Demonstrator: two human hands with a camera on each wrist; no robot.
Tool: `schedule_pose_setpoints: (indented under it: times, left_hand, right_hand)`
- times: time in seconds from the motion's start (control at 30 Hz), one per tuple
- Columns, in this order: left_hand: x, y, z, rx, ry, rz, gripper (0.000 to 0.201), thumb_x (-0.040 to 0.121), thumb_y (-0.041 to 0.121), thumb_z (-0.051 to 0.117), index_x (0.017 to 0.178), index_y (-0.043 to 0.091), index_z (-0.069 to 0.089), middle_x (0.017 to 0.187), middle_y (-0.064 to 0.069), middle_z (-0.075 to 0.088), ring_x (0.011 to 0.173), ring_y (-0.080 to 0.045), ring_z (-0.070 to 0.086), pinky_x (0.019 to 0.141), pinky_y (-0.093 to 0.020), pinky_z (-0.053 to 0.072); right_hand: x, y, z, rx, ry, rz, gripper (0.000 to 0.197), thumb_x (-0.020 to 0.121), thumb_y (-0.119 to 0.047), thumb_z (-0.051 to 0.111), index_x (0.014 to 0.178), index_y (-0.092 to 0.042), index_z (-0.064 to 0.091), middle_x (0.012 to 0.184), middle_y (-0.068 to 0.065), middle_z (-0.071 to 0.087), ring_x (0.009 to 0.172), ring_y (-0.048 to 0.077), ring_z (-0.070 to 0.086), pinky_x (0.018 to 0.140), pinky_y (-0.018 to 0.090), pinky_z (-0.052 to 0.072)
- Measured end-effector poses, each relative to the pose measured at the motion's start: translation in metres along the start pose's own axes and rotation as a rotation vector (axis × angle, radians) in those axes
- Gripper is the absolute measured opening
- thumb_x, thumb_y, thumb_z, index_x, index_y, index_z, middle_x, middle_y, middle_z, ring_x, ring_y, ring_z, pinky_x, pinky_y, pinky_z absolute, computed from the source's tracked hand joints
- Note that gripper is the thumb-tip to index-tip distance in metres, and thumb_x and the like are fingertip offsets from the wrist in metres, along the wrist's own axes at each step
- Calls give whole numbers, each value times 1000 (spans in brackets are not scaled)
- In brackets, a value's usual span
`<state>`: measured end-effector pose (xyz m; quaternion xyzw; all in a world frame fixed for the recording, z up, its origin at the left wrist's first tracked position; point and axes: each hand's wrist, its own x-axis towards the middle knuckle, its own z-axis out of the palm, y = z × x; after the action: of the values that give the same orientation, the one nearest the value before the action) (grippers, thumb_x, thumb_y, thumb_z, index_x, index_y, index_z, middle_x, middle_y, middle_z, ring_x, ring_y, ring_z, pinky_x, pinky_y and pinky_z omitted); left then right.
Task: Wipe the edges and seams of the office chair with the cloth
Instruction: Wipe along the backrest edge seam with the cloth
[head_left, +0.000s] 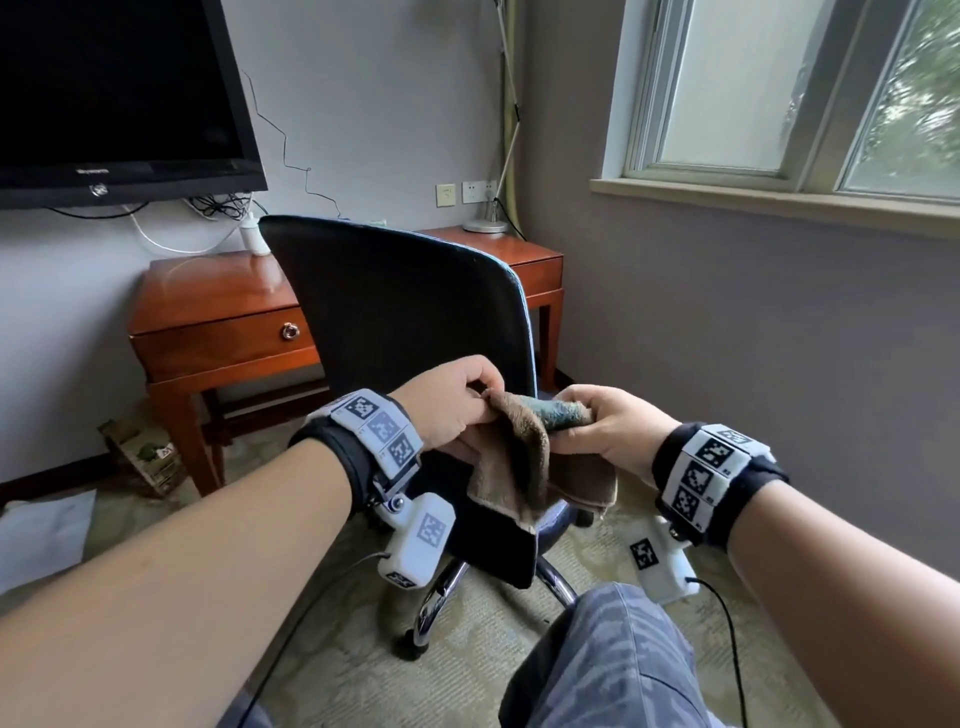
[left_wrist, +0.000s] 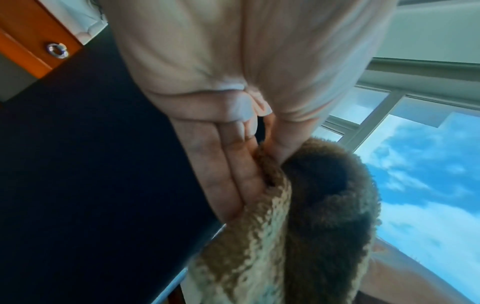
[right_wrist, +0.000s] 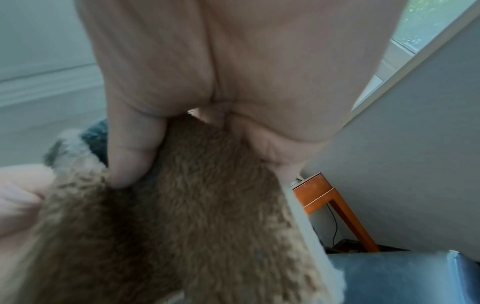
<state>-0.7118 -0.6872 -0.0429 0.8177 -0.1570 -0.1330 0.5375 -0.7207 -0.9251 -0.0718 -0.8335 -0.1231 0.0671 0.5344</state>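
Head view: the left hand (head_left: 453, 402) and right hand (head_left: 608, 428) are each closed in a pinch on the fluffy brown cloth with a teal patch (head_left: 524, 457), which is held up between them, apparently to be refolded for wiping. It hangs before the black office chair (head_left: 395, 306), not on it. The seat seams are hidden, and the chrome base (head_left: 441, 597) is partly covered.

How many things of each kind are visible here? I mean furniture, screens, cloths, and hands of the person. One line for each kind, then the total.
Furniture: 2, the black office chair and the reddish-brown wooden desk.
Screens: 1, the black flat television.
Cloths: 1, the brown fluffy cloth.
Hands: 2, the left hand and the right hand, each gripping the cloth.
Total: 6.
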Motion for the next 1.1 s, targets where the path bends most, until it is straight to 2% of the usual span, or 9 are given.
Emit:
schedule_pose_setpoints:
  times: [0.1, 0.2, 0.27, 0.43, 0.6, 0.8, 0.9, 1.0, 1.1]
  left_hand:
    - [2, -1, -1, 3, 42, 58, 22, 102, -6, 46, 103, 13, 58, 89, -28, 67, 82, -43, 75, 76, -60, 64]
    - [2, -1, -1, -4, 27, 49, 23, 102, -6, 47, 104, 12, 59, 95, -31, 69, 85, -46, 76, 78, -62, 63]
    - [2, -1, 0, -20, 8, 27, 19, 102, -5, 50, 106, 11, 60, 93, -23, 70, 84, -43, 77, 81, -61, 63]
    - [0, -3, 4, -100, -78, -47, 5, 105, 10, 57, 108, 14, 59, 92, -22, 71, 81, -42, 74, 84, -61, 62]
    - [5, -10, 4, -69, -15, -33, 8, 108, 20, 55, 108, 14, 60, 89, -15, 70, 83, -31, 76, 81, -51, 65]
    - [6, -12, 0, -51, 30, -87, 17, 106, 15, 53, 118, 16, 66, 113, -26, 68, 105, -31, 71, 97, -50, 60]
    - [6, -5, 9, -209, 56, -189, 30, 106, 23, 50, 131, 14, 63, 128, -17, 71, 120, -33, 68, 110, -52, 51]
    - [2, -3, 13, -121, -28, -107, 26, 99, 44, 62, 116, 25, 67, 106, 2, 73, 106, -18, 70, 106, -42, 51]
    - [5, -4, 15, -29, -68, -82, 26, 96, 26, 70, 115, 11, 62, 110, -6, 72, 107, -21, 72, 99, -41, 58]
  right_hand:
    - [4, 6, -5, -90, -61, 53, 51, 47, -43, 91, 93, -31, 73, 89, 9, 74, 82, 23, 70, 94, 54, 57]
    - [6, 9, -8, -123, -62, 52, 49, 47, -45, 91, 91, -31, 74, 73, 0, 62, 73, 21, 61, 87, 47, 55]
    - [5, 9, -7, -126, -86, 49, 42, 55, -39, 92, 92, -30, 74, 74, -6, 59, 73, 16, 58, 82, 39, 49]
    - [3, 6, 6, -239, -113, -32, 26, 82, -20, 83, 106, -30, 76, 102, -12, 78, 98, 4, 71, 98, 28, 50]
    - [11, 5, 19, -423, 102, -115, 0, 90, -25, 76, 90, -25, 76, 82, -5, 76, 76, 12, 69, 82, 35, 57]
    - [17, -14, 15, -526, 197, -159, 22, 94, -39, 70, 75, -33, 61, 70, -11, 61, 63, 2, 55, 60, 23, 43]
    - [20, -22, 12, -558, 211, -160, 24, 97, -40, 65, 75, -34, 60, 76, -13, 61, 70, 2, 56, 61, 22, 40]
    - [20, -28, 9, -577, 227, -149, 23, 97, -42, 64, 79, -28, 65, 76, -10, 62, 69, 6, 56, 60, 23, 40]
    - [18, -31, 8, -551, 203, -113, 23, 95, -45, 66, 85, -25, 70, 79, -8, 66, 71, 8, 60, 64, 26, 48]
